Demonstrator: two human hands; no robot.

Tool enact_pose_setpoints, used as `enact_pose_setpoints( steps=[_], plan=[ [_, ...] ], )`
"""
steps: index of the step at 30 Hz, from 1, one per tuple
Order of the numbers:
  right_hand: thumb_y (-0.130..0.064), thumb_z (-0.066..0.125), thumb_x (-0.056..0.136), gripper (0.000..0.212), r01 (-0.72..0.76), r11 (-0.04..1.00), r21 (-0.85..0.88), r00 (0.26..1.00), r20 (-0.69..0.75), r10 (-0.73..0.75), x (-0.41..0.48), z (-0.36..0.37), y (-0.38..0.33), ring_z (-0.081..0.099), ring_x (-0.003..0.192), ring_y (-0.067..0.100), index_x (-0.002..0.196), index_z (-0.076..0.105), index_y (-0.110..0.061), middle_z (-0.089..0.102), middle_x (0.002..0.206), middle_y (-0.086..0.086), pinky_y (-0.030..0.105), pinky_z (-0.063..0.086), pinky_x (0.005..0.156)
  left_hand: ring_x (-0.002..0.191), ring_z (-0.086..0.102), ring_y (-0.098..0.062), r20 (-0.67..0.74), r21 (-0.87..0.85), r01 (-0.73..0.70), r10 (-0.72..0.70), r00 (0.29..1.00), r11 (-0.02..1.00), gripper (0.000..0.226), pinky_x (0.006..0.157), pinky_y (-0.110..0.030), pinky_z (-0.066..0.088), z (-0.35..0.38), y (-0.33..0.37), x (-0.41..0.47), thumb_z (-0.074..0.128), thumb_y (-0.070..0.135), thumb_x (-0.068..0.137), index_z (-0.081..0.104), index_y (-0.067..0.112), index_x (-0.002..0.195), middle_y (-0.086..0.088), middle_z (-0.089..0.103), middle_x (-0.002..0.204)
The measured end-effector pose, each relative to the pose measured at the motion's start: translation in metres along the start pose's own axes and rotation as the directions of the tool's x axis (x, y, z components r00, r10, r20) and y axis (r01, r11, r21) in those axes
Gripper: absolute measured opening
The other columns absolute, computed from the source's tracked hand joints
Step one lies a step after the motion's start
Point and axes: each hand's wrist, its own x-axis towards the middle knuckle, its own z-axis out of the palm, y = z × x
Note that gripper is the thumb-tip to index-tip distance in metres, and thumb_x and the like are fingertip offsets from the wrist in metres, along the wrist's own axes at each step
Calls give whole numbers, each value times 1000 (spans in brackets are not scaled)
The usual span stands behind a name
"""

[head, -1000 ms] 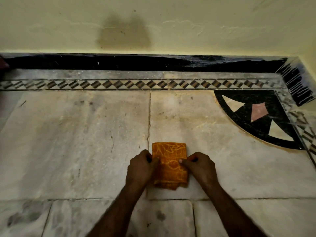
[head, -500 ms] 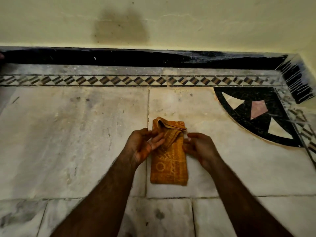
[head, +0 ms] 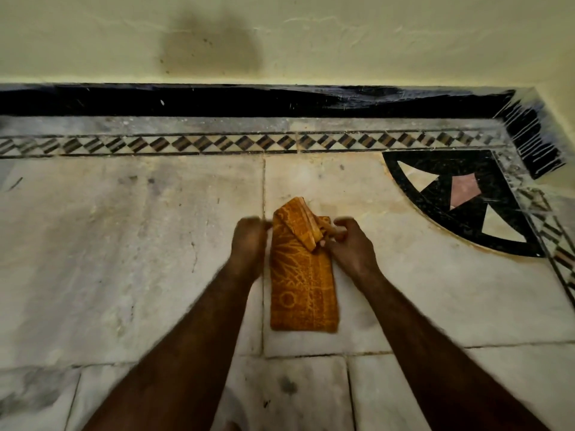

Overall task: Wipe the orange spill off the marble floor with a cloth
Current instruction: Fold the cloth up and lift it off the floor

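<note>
An orange patterned cloth point(head: 301, 287) lies folded lengthwise on the pale marble floor point(head: 124, 259), its far end lifted and curled back. My left hand point(head: 249, 244) grips the cloth's upper left edge and is blurred by motion. At the upper right edge, my right hand point(head: 350, 244) pinches the curled flap. Faint orange staining shows along the rim of the black inlay point(head: 401, 225) and near the tile joint; no distinct spill stands out.
A black quarter-circle inlay point(head: 460, 206) with pale and pink triangles fills the right corner. A diamond-pattern border strip point(head: 217, 143) and a black skirting point(head: 249, 101) run below the yellow wall point(head: 311, 35). Tile joints cross the floor.
The cloth went from a small folded square to a longer strip. Its far end was lifted, and both hands moved up to that end while folding it over toward the right.
</note>
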Motion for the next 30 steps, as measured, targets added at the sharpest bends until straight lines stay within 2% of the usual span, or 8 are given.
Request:
enact_pose_setpoints(
  steps=[3, 5, 9, 13, 19, 23, 26, 30],
  plan=[
    [-50, 74, 88, 54, -152, 987, -56, 988, -29, 150, -19, 15, 17, 63, 114, 32, 121, 63, -8, 68, 120, 11, 34, 46, 90, 91, 68, -31, -36, 414, 20, -6, 999, 910, 48, 77, -38, 60, -3, -33, -6, 70, 38, 77, 62, 7, 112, -15, 69, 107],
    [-51, 84, 78, 52, -230, 972, 56, 973, 14, 230, -16, 23, 20, 69, 94, 32, 96, 70, -5, 72, 95, 12, 43, 54, 83, 96, 68, -32, -17, 345, 106, -107, 994, 932, 61, 84, -44, 61, 0, -40, -4, 76, 41, 70, 59, 5, 116, -12, 68, 111],
    [-20, 91, 71, 30, -356, 843, 403, 934, 161, 318, -13, 22, 14, 74, 88, 35, 90, 76, -3, 77, 97, 20, 49, 62, 84, 99, 68, -30, 126, 267, 109, -147, 981, 957, 30, 87, -40, 58, 3, -35, -11, 73, 20, 87, 66, 6, 112, -13, 70, 109],
    [-3, 76, 82, 35, -404, 570, 715, 911, 372, 179, -30, 1, 15, 72, 104, 39, 116, 70, 1, 74, 114, 23, 53, 57, 95, 101, 68, -32, 242, 104, 10, -35, 970, 994, 24, 81, -38, 57, -16, -24, -26, 61, -2, 88, 66, 7, 109, -14, 73, 105],
    [-3, 70, 90, 48, -138, 590, 796, 974, 216, -64, -53, -42, -7, 74, 94, 27, 131, 59, -27, 76, 108, 11, 46, 60, 80, 94, 71, -20, 384, -4, -251, 233, 894, 968, 31, 79, -27, 58, -28, 8, -53, 70, -7, 81, 67, 8, 108, -6, 76, 96],
    [3, 73, 85, 43, 137, 693, 708, 973, 36, -229, -69, -72, -24, 72, 99, 27, 122, 68, -17, 78, 105, 11, 38, 60, 84, 97, 72, -16, 387, -46, -380, 367, 846, 924, 33, 77, -21, 56, -24, 35, -77, 76, 6, 79, 67, 7, 111, -6, 76, 102],
    [-19, 73, 85, 35, 180, 646, 741, 968, -16, -252, -82, -85, -38, 73, 91, 20, 119, 69, -16, 78, 99, 7, 38, 59, 75, 93, 72, -13, 370, -121, -440, 452, 811, 890, 25, 77, -21, 55, -18, 48, -91, 75, 10, 80, 67, 8, 103, 0, 76, 95],
    [-7, 74, 80, 43, 235, 599, 765, 947, -42, -318, -91, -95, -46, 74, 93, 22, 121, 65, -15, 78, 104, 11, 32, 58, 74, 92, 71, -18, 340, -142, -507, 523, 782, 850, 19, 77, -24, 56, -14, 57, -100, 73, 2, 83, 62, 12, 95, -1, 75, 91]
  ],
)
